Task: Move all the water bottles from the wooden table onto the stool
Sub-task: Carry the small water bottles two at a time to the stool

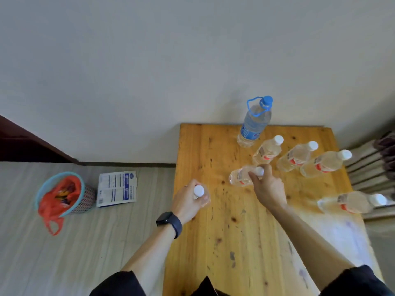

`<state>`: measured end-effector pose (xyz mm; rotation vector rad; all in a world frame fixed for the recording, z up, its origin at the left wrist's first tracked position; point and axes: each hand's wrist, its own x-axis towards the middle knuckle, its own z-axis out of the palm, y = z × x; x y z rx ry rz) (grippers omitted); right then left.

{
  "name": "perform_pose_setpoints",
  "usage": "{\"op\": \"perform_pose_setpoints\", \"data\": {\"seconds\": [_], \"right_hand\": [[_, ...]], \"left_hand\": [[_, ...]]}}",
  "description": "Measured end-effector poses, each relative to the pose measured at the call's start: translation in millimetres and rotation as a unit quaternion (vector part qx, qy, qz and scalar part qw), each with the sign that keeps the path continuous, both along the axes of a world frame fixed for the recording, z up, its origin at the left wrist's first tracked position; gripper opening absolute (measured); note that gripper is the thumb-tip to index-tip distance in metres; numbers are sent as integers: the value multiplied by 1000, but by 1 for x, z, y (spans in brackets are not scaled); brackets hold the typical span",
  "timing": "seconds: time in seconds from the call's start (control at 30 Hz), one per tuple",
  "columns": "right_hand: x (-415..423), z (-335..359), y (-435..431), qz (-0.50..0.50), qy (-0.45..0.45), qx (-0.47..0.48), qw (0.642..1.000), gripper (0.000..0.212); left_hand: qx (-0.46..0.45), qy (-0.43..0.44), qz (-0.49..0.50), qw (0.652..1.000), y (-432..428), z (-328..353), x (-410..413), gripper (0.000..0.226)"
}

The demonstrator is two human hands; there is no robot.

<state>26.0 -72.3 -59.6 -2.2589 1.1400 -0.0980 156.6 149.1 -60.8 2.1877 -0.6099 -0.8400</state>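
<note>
The left hand (186, 202) has its fingers wrapped around the neck of a white-capped bottle (199, 194) at the tabletop's (226, 242) left edge, near 9 o'clock. The right hand (267, 186) closes its fingers on the cap end of a second bottle (240, 176) near the middle; whether that one is lifted or resting on the wood is unclear. Four more small bottles wait: three in a row at 1 to 2 o'clock (267, 151) (298, 157) (326, 163) and one near the right edge at 3 o'clock (352, 202). A large blue-capped bottle (255, 121) stands at 12 o'clock by the wall. The stool is out of view, so no delivered bottles can be counted. By my reckoning the job is early: seven bottles remain over the tabletop, two in hand.
</note>
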Motion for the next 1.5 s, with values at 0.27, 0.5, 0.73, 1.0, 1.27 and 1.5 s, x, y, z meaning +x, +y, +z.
{"op": "perform_pose_setpoints", "data": {"seconds": [0.27,0.5,0.73,1.0,1.27,1.5], "right_hand": [[-100,2,96,-1,44,31,999,36],[-128,-9,143,41,54,20,998,38],[-132,-23,166,34,22,-27,999,39],[-121,-49,158,13,-13,164,986,68],[-105,-56,154,-39,-14,256,966,75],[-113,-54,165,-82,-29,228,970,57]], "left_hand": [[28,26,-92,995,30,-2,-62,22],[35,30,-128,991,49,-9,-92,23],[23,3,-151,988,57,-15,-100,31],[-2,57,-107,993,53,-42,-111,78],[30,61,-124,990,43,-60,-104,66],[53,38,-163,984,47,-57,-97,59]]}}
